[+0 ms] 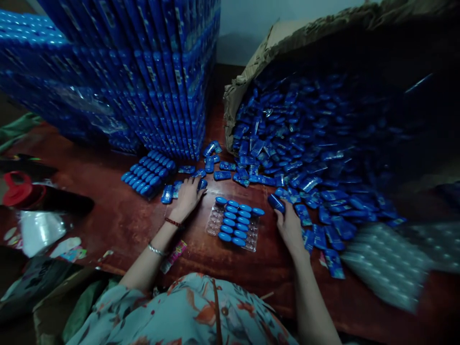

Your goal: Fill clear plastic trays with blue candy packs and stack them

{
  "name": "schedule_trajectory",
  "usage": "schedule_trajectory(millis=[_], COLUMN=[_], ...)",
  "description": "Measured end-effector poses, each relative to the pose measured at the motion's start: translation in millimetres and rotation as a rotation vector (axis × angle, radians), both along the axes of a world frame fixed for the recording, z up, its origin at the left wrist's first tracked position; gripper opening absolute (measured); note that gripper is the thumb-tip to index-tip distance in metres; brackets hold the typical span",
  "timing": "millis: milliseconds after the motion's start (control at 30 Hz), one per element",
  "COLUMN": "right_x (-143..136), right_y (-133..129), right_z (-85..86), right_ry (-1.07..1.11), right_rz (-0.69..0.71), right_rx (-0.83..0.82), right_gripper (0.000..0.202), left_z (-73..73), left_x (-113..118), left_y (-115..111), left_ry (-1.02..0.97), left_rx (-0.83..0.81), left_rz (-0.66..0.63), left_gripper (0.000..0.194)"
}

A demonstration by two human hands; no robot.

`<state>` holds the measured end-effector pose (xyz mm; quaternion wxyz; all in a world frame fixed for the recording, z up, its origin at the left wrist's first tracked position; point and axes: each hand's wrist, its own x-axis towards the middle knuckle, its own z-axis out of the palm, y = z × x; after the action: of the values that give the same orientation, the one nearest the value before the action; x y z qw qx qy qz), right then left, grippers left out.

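A clear plastic tray lies on the table in front of me. Blue oval containers stand on end in its middle rows, with one more at each far corner; cells along both sides show bare. To the left of the tray, my left hand has its fingers bent around a small blue container, among several loose ones. On the right, my right hand grips another small blue container between thumb and fingers, at the edge of the loose pile.
A filled tray sits left, before a tall stack of filled trays. A cardboard box on its side spills blue containers. Stacked clear trays lie right. A red-lidded bottle and a pink wrapper are left.
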<state>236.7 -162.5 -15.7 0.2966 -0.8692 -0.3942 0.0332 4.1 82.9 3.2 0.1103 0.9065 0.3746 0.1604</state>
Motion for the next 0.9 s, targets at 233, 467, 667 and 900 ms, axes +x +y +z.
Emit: schedule_trajectory(millis=[233,467,667,900], right_x=[-45.8,-63.9,-51.2,-46.8], right_y=[-59.6,-34.9,-11.3,-5.5], right_z=[13.1,25.8,35.7,52.0], right_ry=[0.509,0.126,-0.179,-0.223], right_rz=[-0.179,0.033,0.446,0.549], right_rx=[0.325,0.282,0.013,-0.073], right_gripper=[0.033,0.019,0.029,0.028], left_z=[8.3,12.7,4.9,-8.2], left_x=[16.3,-19.2,-26.1,-24.1], left_y=[8.0,-39.2,-74.8,-66.2], left_ry=[0.027,-0.647,-0.705,-0.512], left_rx=[-0.258,-0.53,-0.322,-0.128], left_rz=[-0.168,0.017,-0.127,-0.368], left_gripper=[0.04,0.021,0.011,0.023])
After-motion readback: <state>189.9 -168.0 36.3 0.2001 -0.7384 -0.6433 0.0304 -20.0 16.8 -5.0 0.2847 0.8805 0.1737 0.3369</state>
